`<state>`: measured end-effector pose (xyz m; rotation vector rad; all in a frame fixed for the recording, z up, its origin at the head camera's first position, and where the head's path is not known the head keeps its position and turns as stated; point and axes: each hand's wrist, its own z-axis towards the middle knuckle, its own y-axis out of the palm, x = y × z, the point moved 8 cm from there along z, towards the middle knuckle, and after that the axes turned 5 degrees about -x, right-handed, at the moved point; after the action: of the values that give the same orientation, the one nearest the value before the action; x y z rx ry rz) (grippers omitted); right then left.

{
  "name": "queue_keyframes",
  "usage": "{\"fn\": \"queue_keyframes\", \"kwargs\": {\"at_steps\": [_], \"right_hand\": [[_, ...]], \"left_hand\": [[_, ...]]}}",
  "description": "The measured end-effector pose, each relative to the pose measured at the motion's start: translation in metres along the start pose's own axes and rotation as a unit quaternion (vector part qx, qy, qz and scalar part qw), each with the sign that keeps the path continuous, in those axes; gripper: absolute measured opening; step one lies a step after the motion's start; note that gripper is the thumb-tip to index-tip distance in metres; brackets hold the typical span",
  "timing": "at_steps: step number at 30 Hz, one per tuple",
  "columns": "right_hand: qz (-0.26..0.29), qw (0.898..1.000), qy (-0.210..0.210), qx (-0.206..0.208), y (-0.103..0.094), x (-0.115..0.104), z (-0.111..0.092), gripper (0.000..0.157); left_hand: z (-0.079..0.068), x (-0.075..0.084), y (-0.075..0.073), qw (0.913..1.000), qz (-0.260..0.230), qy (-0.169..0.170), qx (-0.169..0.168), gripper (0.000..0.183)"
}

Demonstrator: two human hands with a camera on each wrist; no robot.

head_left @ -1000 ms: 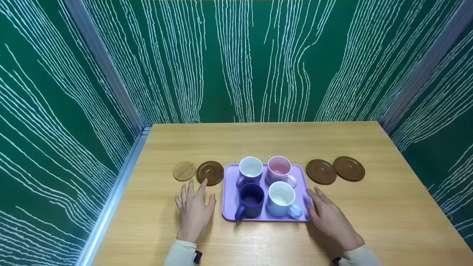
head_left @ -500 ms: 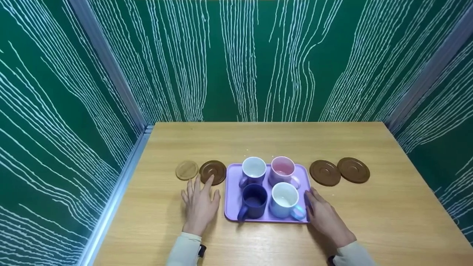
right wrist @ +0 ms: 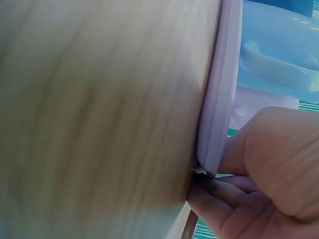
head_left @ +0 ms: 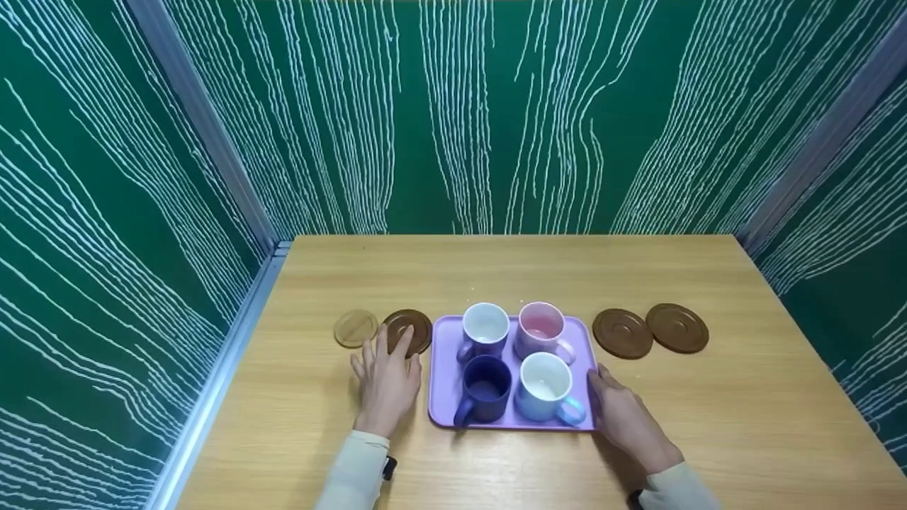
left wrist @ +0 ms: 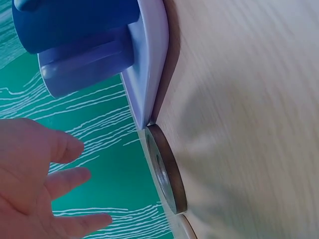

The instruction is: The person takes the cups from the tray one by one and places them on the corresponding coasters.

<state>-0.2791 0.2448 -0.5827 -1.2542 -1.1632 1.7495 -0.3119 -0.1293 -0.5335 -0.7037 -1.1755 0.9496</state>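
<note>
A lilac tray point(head_left: 443, 375) lies on the table, bearing a dark blue mug point(head_left: 489, 397), a light blue mug point(head_left: 536, 402), a pink mug point(head_left: 528, 345) and a lavender mug point(head_left: 489, 347) with a white inside. My right hand point(head_left: 632, 421) pinches the tray's right edge near the front corner. In the right wrist view its thumb point(right wrist: 234, 154) lies over the rim and the fingers are at its underside. Fingers spread, my left hand point(head_left: 390, 389) hovers left of the tray, its fingertips overlapping a brown round coaster point(head_left: 418, 326) in the head view.
Beside the brown coaster lies a smaller pale wooden disc point(head_left: 354, 329). Two more brown coasters point(head_left: 622, 333) sit to the tray's right, edges close together. Green walls with white lines point(head_left: 439, 120) stand behind and at both sides of the wooden table point(head_left: 510, 269).
My left hand has moved slightly forward and right, its fingertips coming over the brown coaster. My right hand has closed in on the tray's edge. The mugs stay in place on the tray.
</note>
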Motion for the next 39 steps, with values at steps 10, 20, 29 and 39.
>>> {"fn": "queue_keyframes", "kwargs": {"at_steps": [10,20,29,39], "right_hand": [[-0.008,1.0,-0.006,-0.008,0.0,0.0,0.0,0.057],[-0.011,0.999,0.016,-0.027,0.004,0.004,-0.003,0.062],[-0.021,1.0,0.003,-0.004,0.002,0.001,-0.003,0.061],[-0.019,1.0,-0.004,0.0,0.002,0.0,-0.002,0.055]], "left_hand": [[0.019,-0.002,0.007,0.9999,0.011,0.002,-0.013,0.047],[0.033,-0.006,0.026,0.9992,0.021,0.008,-0.032,0.045],[0.037,-0.013,0.046,0.9977,0.028,-0.001,-0.062,0.044],[0.042,-0.016,0.052,0.9962,0.039,0.008,-0.078,0.045]]}}
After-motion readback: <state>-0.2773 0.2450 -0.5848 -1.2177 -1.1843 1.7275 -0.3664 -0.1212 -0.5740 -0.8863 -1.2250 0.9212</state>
